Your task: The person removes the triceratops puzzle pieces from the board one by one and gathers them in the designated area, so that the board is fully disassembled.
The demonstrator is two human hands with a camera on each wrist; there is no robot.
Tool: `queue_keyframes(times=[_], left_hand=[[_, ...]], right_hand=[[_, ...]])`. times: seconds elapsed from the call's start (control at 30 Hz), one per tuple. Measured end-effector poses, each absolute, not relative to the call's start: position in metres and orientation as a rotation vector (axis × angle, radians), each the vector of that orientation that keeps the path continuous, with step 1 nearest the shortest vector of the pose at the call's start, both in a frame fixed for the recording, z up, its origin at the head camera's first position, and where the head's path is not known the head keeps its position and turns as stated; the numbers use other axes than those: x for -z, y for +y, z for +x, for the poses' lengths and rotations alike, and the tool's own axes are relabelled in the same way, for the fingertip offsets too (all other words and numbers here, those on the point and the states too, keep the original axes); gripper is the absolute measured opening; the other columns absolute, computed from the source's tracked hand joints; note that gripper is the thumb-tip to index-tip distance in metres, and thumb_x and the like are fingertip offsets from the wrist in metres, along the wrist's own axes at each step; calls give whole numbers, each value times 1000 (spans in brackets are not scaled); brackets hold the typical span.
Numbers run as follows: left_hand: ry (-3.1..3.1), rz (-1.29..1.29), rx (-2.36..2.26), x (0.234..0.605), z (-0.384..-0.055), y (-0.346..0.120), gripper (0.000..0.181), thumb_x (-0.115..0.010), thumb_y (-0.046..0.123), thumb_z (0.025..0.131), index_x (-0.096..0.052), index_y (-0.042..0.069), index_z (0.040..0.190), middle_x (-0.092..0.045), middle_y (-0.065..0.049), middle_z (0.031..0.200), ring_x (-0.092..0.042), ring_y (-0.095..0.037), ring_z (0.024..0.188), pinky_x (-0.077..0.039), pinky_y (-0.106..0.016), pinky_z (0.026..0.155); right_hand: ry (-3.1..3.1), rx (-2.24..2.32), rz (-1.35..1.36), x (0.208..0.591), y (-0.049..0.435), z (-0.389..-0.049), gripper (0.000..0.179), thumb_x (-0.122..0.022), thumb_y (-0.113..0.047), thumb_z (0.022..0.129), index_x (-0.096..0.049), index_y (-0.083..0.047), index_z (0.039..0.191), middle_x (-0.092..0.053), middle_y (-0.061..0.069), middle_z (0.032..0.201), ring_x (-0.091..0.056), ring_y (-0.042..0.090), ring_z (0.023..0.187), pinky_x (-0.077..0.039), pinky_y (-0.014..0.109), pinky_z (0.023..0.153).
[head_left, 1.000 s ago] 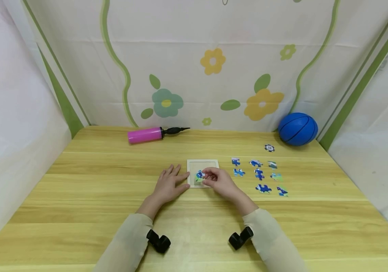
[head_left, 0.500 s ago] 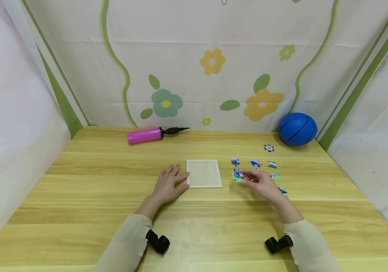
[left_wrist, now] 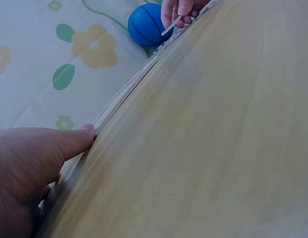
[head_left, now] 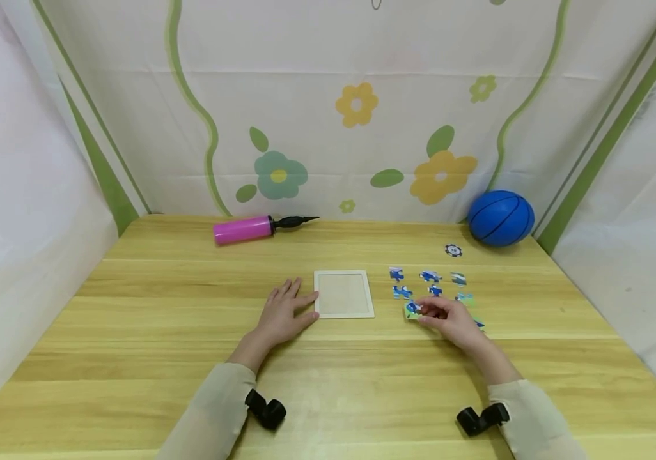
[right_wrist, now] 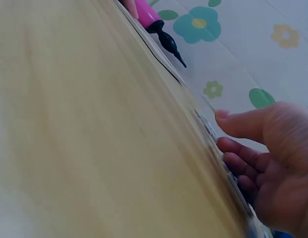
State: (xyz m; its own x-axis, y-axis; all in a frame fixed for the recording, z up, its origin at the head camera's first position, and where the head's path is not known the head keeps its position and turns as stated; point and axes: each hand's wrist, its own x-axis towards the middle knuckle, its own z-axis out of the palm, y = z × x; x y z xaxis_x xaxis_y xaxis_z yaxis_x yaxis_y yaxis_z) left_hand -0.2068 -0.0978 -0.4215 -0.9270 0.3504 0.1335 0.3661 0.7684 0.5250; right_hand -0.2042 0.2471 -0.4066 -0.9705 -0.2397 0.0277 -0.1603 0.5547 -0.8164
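Observation:
My right hand (head_left: 451, 321) pinches a blue-and-green jigsaw piece (head_left: 412, 310) by its right side, between thumb and fingers. In the left wrist view that piece (left_wrist: 171, 26) shows edge-on as a thin strip, tilted above the tabletop. Loose jigsaw pieces lie around this hand, among them one blue piece (head_left: 401, 292) just behind the held one; others are partly covered by the hand. My left hand (head_left: 282, 314) lies spread on the table, its thumb and index fingertips at the left edge of a white-rimmed square puzzle tray (head_left: 369, 295), which has no pieces in it.
Along the back of the wooden table (head_left: 190, 396) lies a pink hand pump (head_left: 243, 230) with a black nozzle. A blue ball (head_left: 500, 218) sits at the back right corner, with a round chip (head_left: 453, 250) before it. A patterned curtain (head_left: 316, 115) closes the back.
My right hand has carried the jigsaw piece from over the tray rightward, then slightly nearer me, beside the loose pieces. The tray has come into full view. My left hand stays put.

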Motion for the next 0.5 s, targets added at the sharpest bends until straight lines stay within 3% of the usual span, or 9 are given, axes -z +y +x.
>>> queue_keyframes(times=[0.5], left_hand=[[-2928, -611, 861, 420, -206, -97, 45, -51, 39, 84, -48, 20, 124, -22, -18, 137, -12, -33, 126, -5, -47, 100]], right_hand=[[2840, 1223, -458, 414, 239, -203, 28, -66, -15, 77, -63, -6, 103, -55, 4, 93, -47, 19, 84, -39, 37, 72]])
